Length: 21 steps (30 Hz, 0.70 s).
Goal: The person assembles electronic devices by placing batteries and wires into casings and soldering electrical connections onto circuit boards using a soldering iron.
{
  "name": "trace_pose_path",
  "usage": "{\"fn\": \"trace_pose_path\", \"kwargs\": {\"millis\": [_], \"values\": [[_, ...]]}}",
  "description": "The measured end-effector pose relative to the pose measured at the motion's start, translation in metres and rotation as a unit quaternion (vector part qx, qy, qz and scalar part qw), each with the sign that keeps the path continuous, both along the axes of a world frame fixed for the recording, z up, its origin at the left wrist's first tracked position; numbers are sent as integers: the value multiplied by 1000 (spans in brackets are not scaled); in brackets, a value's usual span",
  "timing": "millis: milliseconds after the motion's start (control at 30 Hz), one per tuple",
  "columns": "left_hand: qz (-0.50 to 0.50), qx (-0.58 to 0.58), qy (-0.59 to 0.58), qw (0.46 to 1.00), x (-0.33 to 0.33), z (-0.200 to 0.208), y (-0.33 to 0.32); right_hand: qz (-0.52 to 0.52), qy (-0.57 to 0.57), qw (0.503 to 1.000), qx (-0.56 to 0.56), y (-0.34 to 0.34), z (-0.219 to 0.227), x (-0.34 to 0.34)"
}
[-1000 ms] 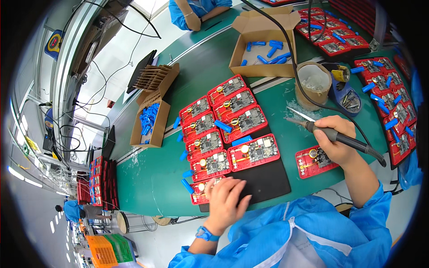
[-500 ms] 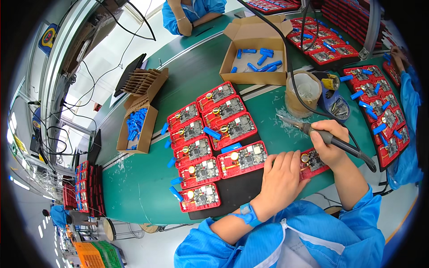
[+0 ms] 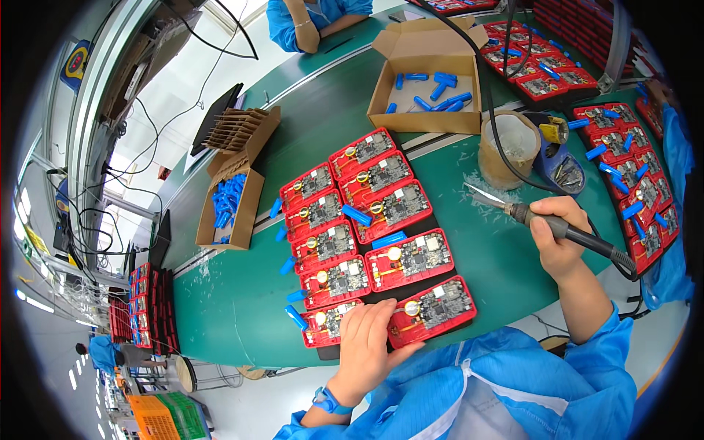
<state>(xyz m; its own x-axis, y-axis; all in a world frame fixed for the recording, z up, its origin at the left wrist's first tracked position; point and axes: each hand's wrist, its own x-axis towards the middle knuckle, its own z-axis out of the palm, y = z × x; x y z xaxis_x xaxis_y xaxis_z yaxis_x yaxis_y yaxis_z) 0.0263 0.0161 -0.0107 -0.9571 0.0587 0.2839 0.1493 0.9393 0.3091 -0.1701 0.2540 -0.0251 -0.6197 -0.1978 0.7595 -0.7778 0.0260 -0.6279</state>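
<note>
My right hand [image 3: 559, 237] grips a soldering iron [image 3: 543, 222] whose tip points left, above the green table [image 3: 506, 257]. The fingers of my left hand [image 3: 367, 345] rest on the nearest red board holder [image 3: 436, 312], which lies on a black mat [image 3: 422, 287] at the table's near edge. Several more red holders with circuit boards [image 3: 352, 220] lie in two rows beyond it. Blue cylindrical cells [image 3: 357, 215] sit between and beside the holders.
An open cardboard box [image 3: 429, 110] with blue cells stands at the back, another box of cells [image 3: 229, 205] at the left. A tan round container [image 3: 507, 147] and a blue iron stand [image 3: 557, 161] sit behind my right hand. More red holders [image 3: 631, 176] fill the right. Another person's arm [image 3: 304, 22] rests at the far edge.
My left hand slid from the lower left of the rows to the right, then settled on the nearest holder, which now lies on the mat. The soldering iron stayed raised in my right hand.
</note>
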Motion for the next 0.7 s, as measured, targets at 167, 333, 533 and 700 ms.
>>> {"fn": "trace_pose_path", "kwargs": {"millis": [167,333,533,700], "values": [[19,-33,-43,998,-2,-1,-8,41,47,997,45,-11,13,9],[31,-15,-33,999,-7,15,-9,75,26,997,18,-30,27,12],[-19,2,72,997,-71,18,-49,84,13,996,-18,-69,45,15],[-21,-31,5,999,-98,2,-44,61,-19,998,-27,-73,25,13]]}}
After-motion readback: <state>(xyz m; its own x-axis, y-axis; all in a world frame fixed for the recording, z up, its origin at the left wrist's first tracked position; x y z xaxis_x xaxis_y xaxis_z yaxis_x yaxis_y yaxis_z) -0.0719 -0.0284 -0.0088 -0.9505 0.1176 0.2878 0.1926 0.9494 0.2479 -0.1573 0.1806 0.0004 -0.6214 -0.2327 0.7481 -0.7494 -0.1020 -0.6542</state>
